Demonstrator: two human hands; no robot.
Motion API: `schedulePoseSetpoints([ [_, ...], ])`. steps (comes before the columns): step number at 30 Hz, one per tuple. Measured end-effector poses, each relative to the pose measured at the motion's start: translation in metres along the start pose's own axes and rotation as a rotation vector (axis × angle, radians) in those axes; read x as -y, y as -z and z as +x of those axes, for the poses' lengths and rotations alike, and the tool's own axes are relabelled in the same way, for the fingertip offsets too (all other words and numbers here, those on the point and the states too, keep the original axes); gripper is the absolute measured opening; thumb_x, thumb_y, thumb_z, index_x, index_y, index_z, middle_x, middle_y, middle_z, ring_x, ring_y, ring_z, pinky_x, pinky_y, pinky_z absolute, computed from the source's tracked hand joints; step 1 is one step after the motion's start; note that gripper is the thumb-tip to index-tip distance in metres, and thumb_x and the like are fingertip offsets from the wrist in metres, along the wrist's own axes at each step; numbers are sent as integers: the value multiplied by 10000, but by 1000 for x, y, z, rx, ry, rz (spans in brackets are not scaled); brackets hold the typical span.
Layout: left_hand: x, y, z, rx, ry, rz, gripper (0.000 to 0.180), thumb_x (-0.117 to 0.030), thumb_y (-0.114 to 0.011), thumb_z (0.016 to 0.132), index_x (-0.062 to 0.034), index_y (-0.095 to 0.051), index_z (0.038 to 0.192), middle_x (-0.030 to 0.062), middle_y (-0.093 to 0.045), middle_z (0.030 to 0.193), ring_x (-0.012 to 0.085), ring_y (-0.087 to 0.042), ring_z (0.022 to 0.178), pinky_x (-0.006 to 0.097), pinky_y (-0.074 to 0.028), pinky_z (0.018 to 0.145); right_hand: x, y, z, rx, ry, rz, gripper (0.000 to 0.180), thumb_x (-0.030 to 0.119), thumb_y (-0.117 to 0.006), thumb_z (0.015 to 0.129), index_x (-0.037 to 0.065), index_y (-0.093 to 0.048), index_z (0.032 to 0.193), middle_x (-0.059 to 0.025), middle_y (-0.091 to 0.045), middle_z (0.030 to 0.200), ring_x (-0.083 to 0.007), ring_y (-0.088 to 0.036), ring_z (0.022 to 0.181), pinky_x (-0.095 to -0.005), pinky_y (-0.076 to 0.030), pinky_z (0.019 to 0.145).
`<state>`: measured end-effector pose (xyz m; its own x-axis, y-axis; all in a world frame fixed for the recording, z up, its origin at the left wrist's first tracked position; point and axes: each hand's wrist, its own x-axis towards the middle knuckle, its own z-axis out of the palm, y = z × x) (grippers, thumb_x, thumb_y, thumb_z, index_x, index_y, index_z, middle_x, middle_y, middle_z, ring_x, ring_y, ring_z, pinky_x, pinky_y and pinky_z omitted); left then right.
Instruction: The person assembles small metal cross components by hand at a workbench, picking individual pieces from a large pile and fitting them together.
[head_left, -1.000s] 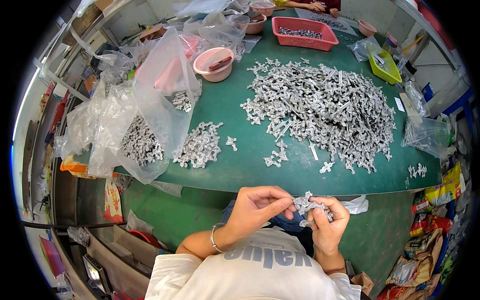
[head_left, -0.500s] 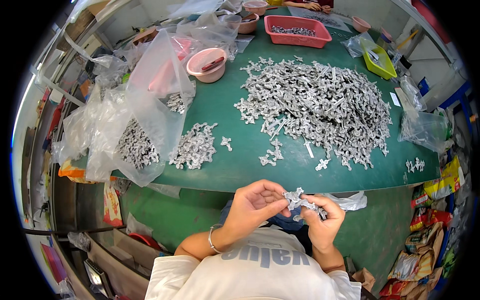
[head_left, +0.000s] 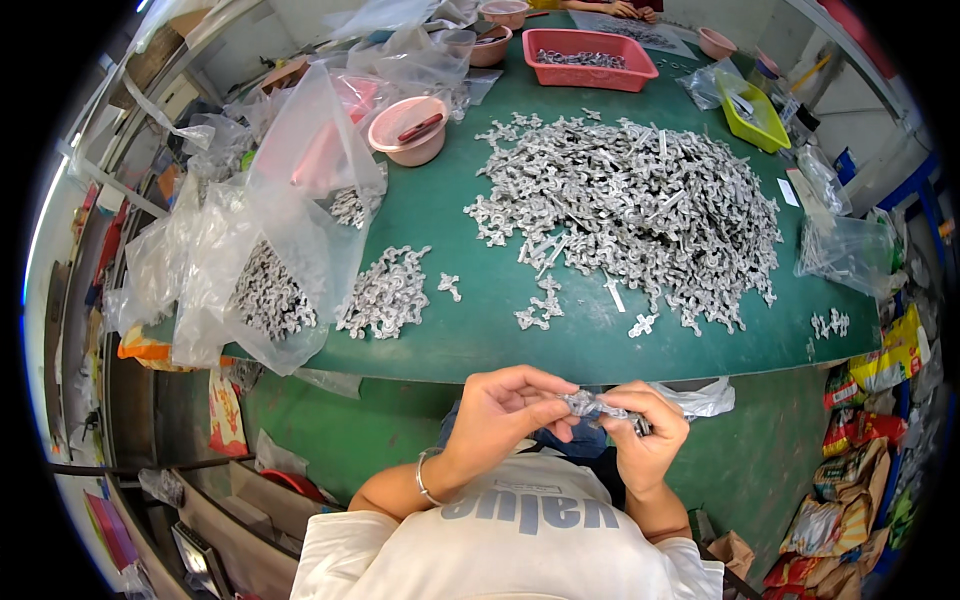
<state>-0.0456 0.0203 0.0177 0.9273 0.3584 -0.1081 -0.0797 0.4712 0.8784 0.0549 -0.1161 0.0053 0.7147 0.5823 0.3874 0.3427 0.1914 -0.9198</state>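
In front of my chest, just off the table's near edge, both hands are at a silver cross-shaped metal piece (head_left: pixel 581 403). The thumb and index finger of my left hand (head_left: pixel 505 412) pinch one end of it, with the other fingers curled loosely. My right hand (head_left: pixel 646 440) grips the opposite side, and more grey metal pieces show between its thumb and fingers. How many it holds is hidden. A large heap of similar crosses (head_left: pixel 640 220) covers the middle of the table, and a smaller pile (head_left: pixel 388 293) lies to the left.
On the green table (head_left: pixel 440 345), a clear plastic bag (head_left: pixel 300 200) with more pieces stands at left. Behind are a pink bowl (head_left: pixel 408 150), a red tray (head_left: pixel 590 75) and a yellow-green basket (head_left: pixel 755 125). A co-worker's hands (head_left: pixel 630 10) are at the far edge.
The cross between my hands has turned from facing up with its arms visible to lying flatter. My left fingers have shifted slightly over it; the right hand has barely moved.
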Motion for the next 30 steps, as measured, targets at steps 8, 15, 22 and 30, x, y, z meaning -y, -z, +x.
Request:
schedulePoseSetpoints([
  [8,2,0,1,-46,21,-19,126,-51,-552,844,68,-579,813,125,-612,691,139,-580,544,223,-485,505,-1,1,0,59,-16,43,126,27,-666,704,-59,-577,731,-140,-596,708,-192,-559,610,-264,-437,564],
  [15,3,3,1,-36,71,-78,120,-47,-542,850,65,-577,825,129,-609,701,140,-574,548,235,-486,512,1,1,1,71,-20,34,139,-34,-690,648,-52,-582,734,-135,-601,707,-194,-569,609,-260,-440,556],
  [22,9,6,4,14,-75,-29,141,18,-563,813,84,-583,935,139,-604,809,166,-597,697,260,-499,647,8,-1,4,-11,161,-241,222,-64,-684,633,-54,-613,844,-146,-618,732,-214,-602,637,-265,-463,567],
  [30,8,7,2,86,-179,-34,197,101,-588,753,95,-579,950,161,-560,967,186,-578,858,276,-497,759,15,1,3,1,85,-163,278,-57,-701,618,-51,-626,885,-146,-629,759,-185,-602,641,-247,-462,573],
])
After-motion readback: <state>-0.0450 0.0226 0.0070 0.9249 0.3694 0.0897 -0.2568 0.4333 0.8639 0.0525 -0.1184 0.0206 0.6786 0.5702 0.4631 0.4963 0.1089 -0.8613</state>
